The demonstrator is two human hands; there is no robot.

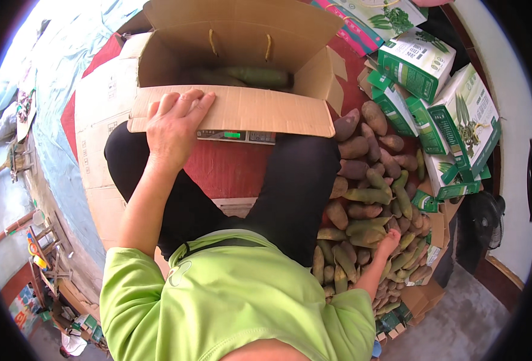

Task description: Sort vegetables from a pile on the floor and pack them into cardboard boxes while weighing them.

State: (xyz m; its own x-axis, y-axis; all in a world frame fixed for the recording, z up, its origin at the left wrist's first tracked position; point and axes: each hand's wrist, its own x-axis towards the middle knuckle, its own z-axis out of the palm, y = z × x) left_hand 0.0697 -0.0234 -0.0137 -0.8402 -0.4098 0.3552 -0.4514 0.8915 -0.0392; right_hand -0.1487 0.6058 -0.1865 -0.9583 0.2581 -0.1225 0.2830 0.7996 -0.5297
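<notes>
An open cardboard box stands in front of my knees, with a green radish inside its shaded interior. My left hand lies over the box's near flap, its fingers hooked across the top edge. Beneath that flap, a digital scale with a lit green display shows. On my right spreads a big pile of root vegetables, green radishes and brownish-red ones. My right hand reaches into this pile, fingers curled beside a dark root; what they hold is hidden.
Green and white printed cartons are stacked at the far right, beside the pile. A black fan stands near the right wall. Flattened cardboard and a pale blue sheet lie to the left. Red cloth covers the ground between my legs.
</notes>
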